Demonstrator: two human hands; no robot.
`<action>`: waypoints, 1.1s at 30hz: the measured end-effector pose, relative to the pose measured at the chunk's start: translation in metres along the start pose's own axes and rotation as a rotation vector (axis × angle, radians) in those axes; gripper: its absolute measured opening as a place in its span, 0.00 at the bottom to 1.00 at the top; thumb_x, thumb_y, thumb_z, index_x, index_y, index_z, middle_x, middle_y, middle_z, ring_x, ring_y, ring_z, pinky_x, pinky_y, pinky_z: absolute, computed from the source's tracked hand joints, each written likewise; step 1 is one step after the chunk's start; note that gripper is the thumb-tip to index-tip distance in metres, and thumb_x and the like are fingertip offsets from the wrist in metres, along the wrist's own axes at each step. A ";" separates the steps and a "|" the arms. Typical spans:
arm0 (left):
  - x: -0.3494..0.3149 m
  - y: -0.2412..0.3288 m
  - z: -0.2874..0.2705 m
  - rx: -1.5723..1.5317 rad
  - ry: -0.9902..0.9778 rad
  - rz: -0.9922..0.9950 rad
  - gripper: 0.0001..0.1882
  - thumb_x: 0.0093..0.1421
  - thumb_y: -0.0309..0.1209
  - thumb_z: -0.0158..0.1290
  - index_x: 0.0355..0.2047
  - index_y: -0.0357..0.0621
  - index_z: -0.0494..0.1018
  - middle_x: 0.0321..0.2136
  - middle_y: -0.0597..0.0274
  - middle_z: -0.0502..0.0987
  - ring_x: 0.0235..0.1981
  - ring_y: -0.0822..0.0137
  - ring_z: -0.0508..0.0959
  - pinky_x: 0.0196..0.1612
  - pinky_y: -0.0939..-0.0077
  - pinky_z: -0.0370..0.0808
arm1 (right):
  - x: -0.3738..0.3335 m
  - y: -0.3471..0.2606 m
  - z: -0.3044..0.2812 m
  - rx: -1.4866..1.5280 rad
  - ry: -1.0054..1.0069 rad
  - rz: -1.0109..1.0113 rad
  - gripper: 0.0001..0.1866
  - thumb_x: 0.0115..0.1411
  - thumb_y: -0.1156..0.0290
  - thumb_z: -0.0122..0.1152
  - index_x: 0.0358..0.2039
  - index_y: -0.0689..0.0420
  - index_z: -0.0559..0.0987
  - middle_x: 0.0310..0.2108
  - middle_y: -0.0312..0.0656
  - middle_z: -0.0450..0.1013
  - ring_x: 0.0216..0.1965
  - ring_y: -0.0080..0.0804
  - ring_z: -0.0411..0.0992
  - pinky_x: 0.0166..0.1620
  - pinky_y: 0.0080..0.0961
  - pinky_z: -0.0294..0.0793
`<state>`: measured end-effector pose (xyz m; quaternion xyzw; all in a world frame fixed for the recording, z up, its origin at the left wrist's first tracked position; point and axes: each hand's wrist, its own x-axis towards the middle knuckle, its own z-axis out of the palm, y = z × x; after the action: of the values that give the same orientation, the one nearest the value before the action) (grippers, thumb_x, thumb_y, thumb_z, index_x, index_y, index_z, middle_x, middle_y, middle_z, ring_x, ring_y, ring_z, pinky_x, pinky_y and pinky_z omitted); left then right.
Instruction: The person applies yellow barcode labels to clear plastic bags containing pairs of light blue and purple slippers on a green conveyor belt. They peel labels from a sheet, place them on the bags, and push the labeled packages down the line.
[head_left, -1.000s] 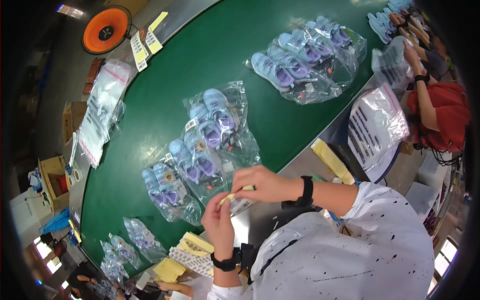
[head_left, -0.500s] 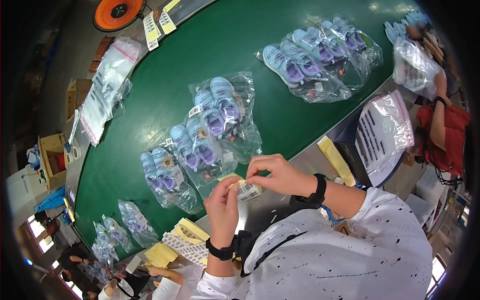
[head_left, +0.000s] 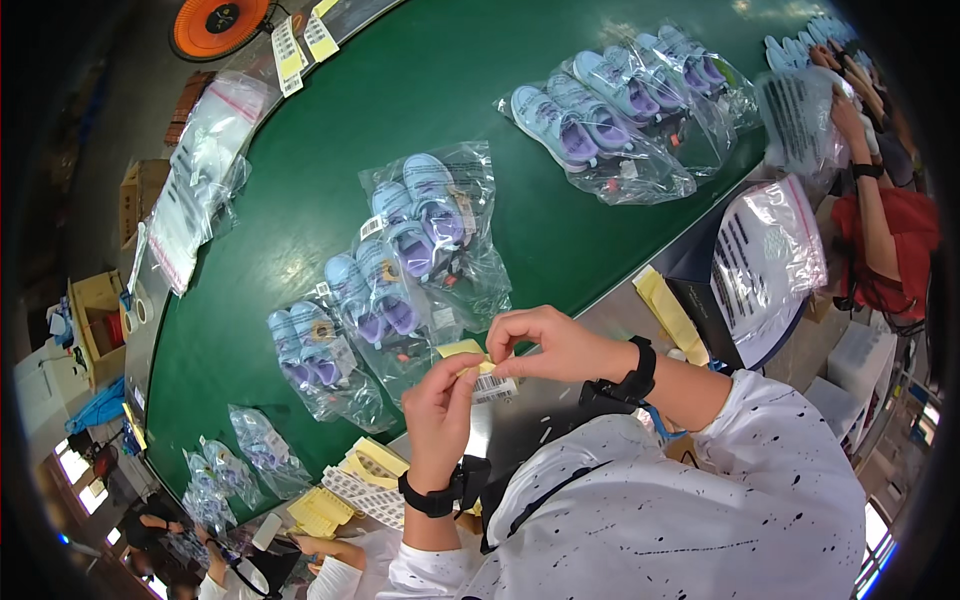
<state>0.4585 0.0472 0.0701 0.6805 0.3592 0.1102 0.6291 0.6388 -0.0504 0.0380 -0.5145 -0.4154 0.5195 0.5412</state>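
Observation:
Between my two hands is a small sheet of barcode labels (head_left: 492, 386) with yellow backing, above the near edge of the green table. My left hand (head_left: 438, 402) pinches its left side between thumb and fingers. The fingertips of my right hand (head_left: 545, 345) are closed on its upper edge, close to the left fingertips. Whether a label is lifting off is hidden by the fingers. Just beyond my hands, light-blue shoes with purple linings lie in clear plastic bags: a nearer pair (head_left: 372, 290), a farther pair (head_left: 428, 215) and a left pair (head_left: 308, 345).
More bagged shoes (head_left: 610, 105) lie at the far right and others (head_left: 265, 450) at the near left. Plastic bags are stacked on the left edge (head_left: 205, 165) and at right (head_left: 765, 260). Yellow label sheets (head_left: 365, 480) lie left of me. A co-worker in red (head_left: 885, 250) handles a bag.
The bagged shoes and table have shifted slightly left in view. My hands stay pinched at the label sheet, the fingertips barely moved. The co-worker's bag at right has shifted.

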 end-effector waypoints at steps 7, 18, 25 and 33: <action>0.009 0.006 0.014 -0.127 0.130 -0.106 0.11 0.60 0.20 0.52 0.44 0.36 0.75 0.25 0.71 0.75 0.22 0.84 0.66 0.25 0.88 0.62 | -0.002 0.009 0.000 0.280 0.123 0.171 0.13 0.56 0.78 0.63 0.40 0.60 0.71 0.27 0.34 0.72 0.31 0.14 0.70 0.37 0.15 0.71; 0.005 0.004 0.020 -0.006 0.008 -0.091 0.13 0.60 0.18 0.52 0.46 0.33 0.73 0.34 0.65 0.79 0.35 0.80 0.76 0.38 0.89 0.71 | -0.004 0.006 -0.012 0.037 0.155 0.061 0.03 0.55 0.76 0.64 0.29 0.62 0.79 0.28 0.34 0.72 0.31 0.21 0.71 0.36 0.20 0.71; 0.005 -0.003 0.030 0.097 0.070 0.001 0.13 0.58 0.20 0.53 0.44 0.40 0.76 0.21 0.62 0.75 0.19 0.79 0.68 0.24 0.82 0.65 | -0.004 -0.003 -0.016 -0.240 0.152 -0.100 0.03 0.51 0.77 0.61 0.26 0.62 0.77 0.27 0.40 0.70 0.28 0.32 0.71 0.33 0.25 0.69; 0.015 0.006 0.029 0.109 0.012 -0.148 0.15 0.58 0.17 0.51 0.47 0.36 0.73 0.28 0.68 0.77 0.29 0.82 0.73 0.32 0.88 0.69 | -0.002 -0.001 -0.027 -0.325 0.156 -0.129 0.09 0.53 0.75 0.64 0.35 0.61 0.75 0.32 0.40 0.70 0.31 0.32 0.71 0.36 0.26 0.70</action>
<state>0.4886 0.0340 0.0662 0.6846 0.4179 0.0477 0.5953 0.6650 -0.0555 0.0358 -0.6063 -0.4827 0.3683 0.5136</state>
